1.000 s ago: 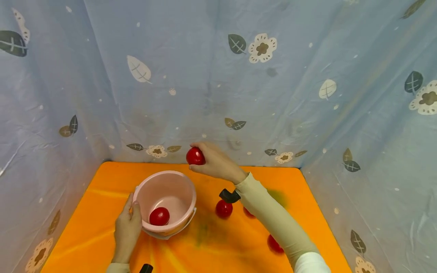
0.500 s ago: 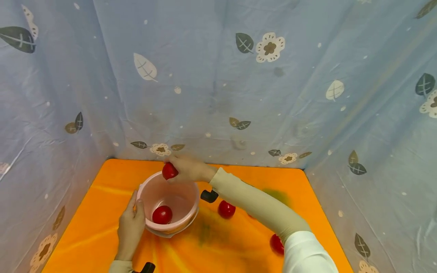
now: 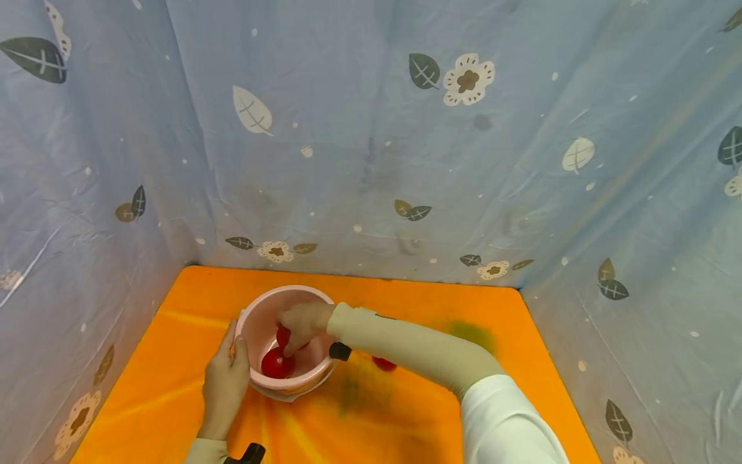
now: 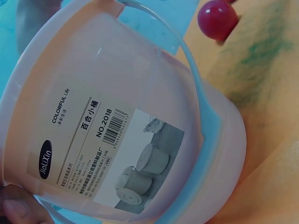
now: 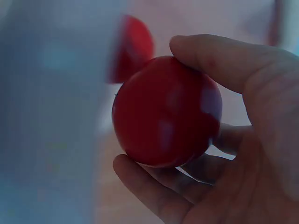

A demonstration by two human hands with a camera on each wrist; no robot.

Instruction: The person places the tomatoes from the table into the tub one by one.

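A pink plastic bucket (image 3: 317, 372) stands on the orange cloth, its mouth tipped toward me. My left hand (image 3: 225, 386) grips the left side of its rim, thumb along the edge. Inside the mouth, my right hand (image 3: 307, 323) holds a glossy red ball (image 5: 166, 114) between thumb and fingers. Another red ball (image 3: 277, 365) lies at the bottom of the bucket, just below the held one. The right wrist view shows the held ball overlapping that red ball behind it. A printed label (image 4: 107, 154) and a pale handle (image 4: 196, 79) show on the bucket's outside.
One more red ball (image 3: 384, 365) lies on the orange cloth (image 3: 174, 361) right of the bucket, partly hidden by the right sleeve (image 3: 406, 351). A patterned blue-grey curtain (image 3: 348, 161) encloses the back and both sides.
My right hand has carried the red ball leftward from above the cloth, over the rim and down into the bucket. The right sleeve now hides other balls. My left hand stays on the rim.
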